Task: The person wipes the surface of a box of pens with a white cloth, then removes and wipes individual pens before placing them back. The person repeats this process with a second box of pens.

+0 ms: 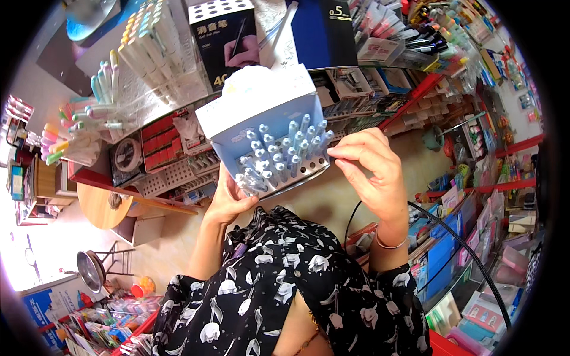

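Note:
A light blue and white cardboard display box (267,107) stands tilted in front of me, its raised back panel towards the shelf. Many pens with pale blue, clear-looking ends (280,155) stand in its punched holes; a few holes at the right front corner hold no pen. My left hand (230,198) grips the box at its lower left corner, the thumb over the front edge. Beside the box's right side is my right hand (372,171), raised, with thumb and fingertips close together near the outermost pen. No object shows between those fingers.
Beyond the box, a shelf top holds a black gel pen box (225,44), a dark blue box (323,35) and a clear rack of markers (153,58). Trays of stationery fill the shelf below. A black cable (467,249) curves at my right. A round wooden stool top (104,207) is at left.

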{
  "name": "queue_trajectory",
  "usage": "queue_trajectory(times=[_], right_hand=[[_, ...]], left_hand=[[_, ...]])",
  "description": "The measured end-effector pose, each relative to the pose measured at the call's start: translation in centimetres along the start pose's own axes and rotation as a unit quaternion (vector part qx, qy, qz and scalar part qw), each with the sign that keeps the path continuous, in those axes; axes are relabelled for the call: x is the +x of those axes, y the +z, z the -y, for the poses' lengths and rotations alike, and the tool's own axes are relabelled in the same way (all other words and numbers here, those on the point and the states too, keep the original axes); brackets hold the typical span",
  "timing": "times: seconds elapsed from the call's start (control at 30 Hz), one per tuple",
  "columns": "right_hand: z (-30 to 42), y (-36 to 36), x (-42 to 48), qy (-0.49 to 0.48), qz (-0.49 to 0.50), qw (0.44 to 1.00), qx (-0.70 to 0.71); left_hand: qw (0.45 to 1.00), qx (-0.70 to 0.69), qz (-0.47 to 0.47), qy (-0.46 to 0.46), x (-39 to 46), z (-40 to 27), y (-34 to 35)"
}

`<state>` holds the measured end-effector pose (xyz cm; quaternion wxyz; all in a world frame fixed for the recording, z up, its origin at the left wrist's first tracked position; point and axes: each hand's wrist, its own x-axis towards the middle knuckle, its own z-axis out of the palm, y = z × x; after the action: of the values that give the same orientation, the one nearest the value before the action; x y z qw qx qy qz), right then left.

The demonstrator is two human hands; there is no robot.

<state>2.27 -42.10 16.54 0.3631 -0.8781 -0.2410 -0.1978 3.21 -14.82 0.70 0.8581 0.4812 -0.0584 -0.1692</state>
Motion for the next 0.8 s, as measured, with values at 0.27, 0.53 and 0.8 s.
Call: queue_trajectory(times=[0.27,0.53,0.8], right_hand=[[-0.9,0.3,-0.1,-0.007,-0.048,0.999,-0.014],[-1.4,0.7,1.3,-0.029,-0.06,0.998,-0.017],[-1.3,0.6,4.1,-0.1,0.041,0.992,-0.066]], left_hand=[[0.999,0.013,-0.035,-0.02,0.1,0.2,-0.9],[0.998,0.032,-0.046,-0.014,0.3,-0.1,-0.7],[0.998,0.047,-0.025,-0.016,0.8,-0.8,0.8]])
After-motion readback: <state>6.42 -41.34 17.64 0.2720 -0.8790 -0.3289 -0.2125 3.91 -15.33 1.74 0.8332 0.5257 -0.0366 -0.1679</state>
